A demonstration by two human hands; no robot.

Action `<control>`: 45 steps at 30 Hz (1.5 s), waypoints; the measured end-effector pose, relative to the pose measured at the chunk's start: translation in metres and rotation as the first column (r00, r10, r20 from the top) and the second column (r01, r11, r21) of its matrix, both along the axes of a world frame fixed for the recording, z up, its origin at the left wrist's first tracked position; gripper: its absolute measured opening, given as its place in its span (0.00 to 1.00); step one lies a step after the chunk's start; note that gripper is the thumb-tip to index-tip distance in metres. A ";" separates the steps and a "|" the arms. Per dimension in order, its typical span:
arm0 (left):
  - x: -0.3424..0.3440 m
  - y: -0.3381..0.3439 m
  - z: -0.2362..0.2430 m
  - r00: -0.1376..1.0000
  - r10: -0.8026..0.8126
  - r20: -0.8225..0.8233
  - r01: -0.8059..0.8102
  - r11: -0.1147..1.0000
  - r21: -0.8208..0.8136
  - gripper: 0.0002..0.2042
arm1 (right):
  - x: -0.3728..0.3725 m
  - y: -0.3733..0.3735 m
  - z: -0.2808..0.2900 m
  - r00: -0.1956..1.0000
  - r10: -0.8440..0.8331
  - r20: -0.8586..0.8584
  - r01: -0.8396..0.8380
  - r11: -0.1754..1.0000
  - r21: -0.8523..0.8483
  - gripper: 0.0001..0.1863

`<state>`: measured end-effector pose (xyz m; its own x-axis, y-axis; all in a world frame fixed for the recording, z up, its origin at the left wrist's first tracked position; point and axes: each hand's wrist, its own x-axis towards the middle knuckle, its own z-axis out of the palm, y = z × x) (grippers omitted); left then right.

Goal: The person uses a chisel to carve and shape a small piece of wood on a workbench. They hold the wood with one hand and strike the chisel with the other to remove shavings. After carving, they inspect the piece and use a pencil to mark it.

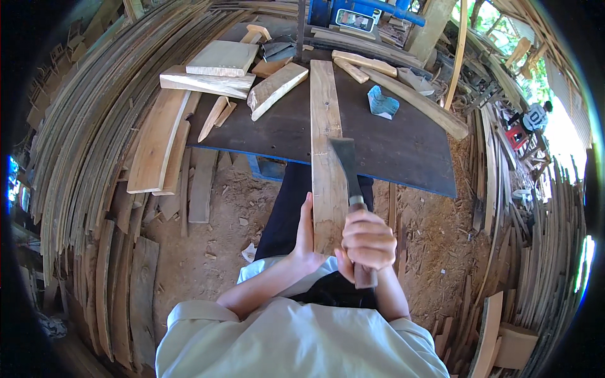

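Observation:
A long, narrow wooden plank (pixel 326 132) runs from the dark tabletop toward my body, its near end off the table's edge. My left hand (pixel 307 236) grips that near end, fingers stretched along the left side and part of the palm hidden beneath. In my right hand (pixel 368 242) is a chopping knife (pixel 348 160) with a wooden handle and a dark blade that widens toward its squared tip. The blade points away from me, over the plank's right edge; whether it touches the wood I cannot tell.
On the dark table (pixel 403 151) lie a thick wood block (pixel 222 58), a light offcut (pixel 277 90), a long curved piece (pixel 416 101) and a crumpled blue-white packet (pixel 382 103). Stacked boards (pixel 82 126) crowd both sides. A person (pixel 535 116) sits far right. Wood scraps litter the dirt floor (pixel 214 239).

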<state>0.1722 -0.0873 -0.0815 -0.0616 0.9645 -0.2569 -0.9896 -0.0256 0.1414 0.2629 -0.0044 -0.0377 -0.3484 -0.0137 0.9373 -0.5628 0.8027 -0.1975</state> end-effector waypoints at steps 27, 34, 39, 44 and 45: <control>0.001 0.002 -0.024 0.968 -0.102 0.228 0.021 0.943 0.332 0.34 | -0.011 0.004 0.003 1.000 0.004 -0.013 -0.004 1.000 -0.019 0.11; 0.005 0.000 -0.004 0.996 0.020 -0.085 -0.012 0.996 0.090 0.31 | 0.004 -0.001 0.006 0.992 0.115 -0.046 -0.118 0.992 -0.052 0.11; 0.004 0.002 -0.019 0.961 -0.105 0.255 -0.007 0.915 0.404 0.33 | -0.015 0.010 0.012 1.000 0.016 0.004 -0.016 0.999 -0.043 0.12; 0.005 0.002 -0.031 0.977 -0.073 0.200 -0.009 0.924 0.383 0.33 | 0.001 -0.012 0.002 0.997 0.058 -0.048 -0.059 0.998 -0.024 0.12; 0.006 0.002 -0.031 0.971 -0.091 0.222 -0.012 0.906 0.424 0.33 | 0.002 -0.012 0.001 0.997 0.063 -0.040 -0.064 0.998 -0.025 0.12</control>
<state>0.1786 -0.0855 -0.1130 -0.0099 0.9855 0.1696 -0.9943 0.0084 -0.1066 0.2647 -0.0162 -0.0370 -0.3102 -0.0093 0.9506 -0.6199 0.7601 -0.1949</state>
